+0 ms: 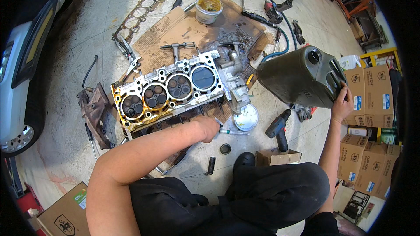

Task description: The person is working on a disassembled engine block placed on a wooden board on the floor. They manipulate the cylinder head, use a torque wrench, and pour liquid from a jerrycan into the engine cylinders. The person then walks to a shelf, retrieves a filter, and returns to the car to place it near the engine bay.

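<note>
A cylinder head (169,87) lies in front of me, combustion chambers facing up. Dark liquid fills its rightmost chamber (203,78); valves show in the other chambers. Amber oil coats its left end. My right hand (343,103) grips the handle end of a dark green metal jerry can (295,75), which is tilted, its spout (314,55) uncapped. My left hand (209,129) is curled just below the head's near edge. Beside its fingers is a slim tool with a clear handle (234,132); whether the hand holds it is hidden. A black screw cap (225,148) rests on the floor.
Oily cardboard (157,39) lies under the head. Around it are a tub of brown grease (209,9), a head gasket (137,16), locking pliers (131,62), an impact wrench (274,10), a cordless drill (279,129) and a socket (211,165). Cartons (369,95) stand at right.
</note>
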Demonstrator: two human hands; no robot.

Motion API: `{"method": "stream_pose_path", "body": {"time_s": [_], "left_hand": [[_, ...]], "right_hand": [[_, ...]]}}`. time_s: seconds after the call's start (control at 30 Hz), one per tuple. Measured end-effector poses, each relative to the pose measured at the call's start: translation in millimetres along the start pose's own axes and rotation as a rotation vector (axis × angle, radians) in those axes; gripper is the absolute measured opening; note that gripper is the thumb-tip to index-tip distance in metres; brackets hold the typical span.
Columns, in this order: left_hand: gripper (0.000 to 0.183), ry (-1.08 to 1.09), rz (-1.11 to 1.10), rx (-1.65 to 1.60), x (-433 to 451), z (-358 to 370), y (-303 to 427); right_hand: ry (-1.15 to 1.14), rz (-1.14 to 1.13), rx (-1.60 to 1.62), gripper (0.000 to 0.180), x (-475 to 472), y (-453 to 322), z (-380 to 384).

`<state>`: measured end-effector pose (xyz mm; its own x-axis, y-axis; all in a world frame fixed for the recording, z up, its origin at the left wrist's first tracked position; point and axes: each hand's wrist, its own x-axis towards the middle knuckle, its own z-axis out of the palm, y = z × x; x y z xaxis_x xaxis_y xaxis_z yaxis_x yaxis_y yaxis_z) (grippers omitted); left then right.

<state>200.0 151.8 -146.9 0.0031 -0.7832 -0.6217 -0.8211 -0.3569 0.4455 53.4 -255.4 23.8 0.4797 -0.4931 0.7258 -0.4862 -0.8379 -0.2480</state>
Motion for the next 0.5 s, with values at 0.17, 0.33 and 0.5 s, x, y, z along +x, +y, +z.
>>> {"method": "stream_pose_path", "body": {"time_s": [0.17,0.33,0.5], "left_hand": [[0.029,-0.006,-0.012,0.004,-3,-1,-1],[0.036,-0.076,0.036,0.032,3,-5,0],[0.042,-0.093,-0.02,0.009,-8,-6,4]], "right_hand": [[0.003,0.013,0.054,0.025,-2,0,3],[0.022,0.027,0.033,0.023,-2,11,-3],[-0.003,0.015,0.021,0.026,-3,15,7]]}}
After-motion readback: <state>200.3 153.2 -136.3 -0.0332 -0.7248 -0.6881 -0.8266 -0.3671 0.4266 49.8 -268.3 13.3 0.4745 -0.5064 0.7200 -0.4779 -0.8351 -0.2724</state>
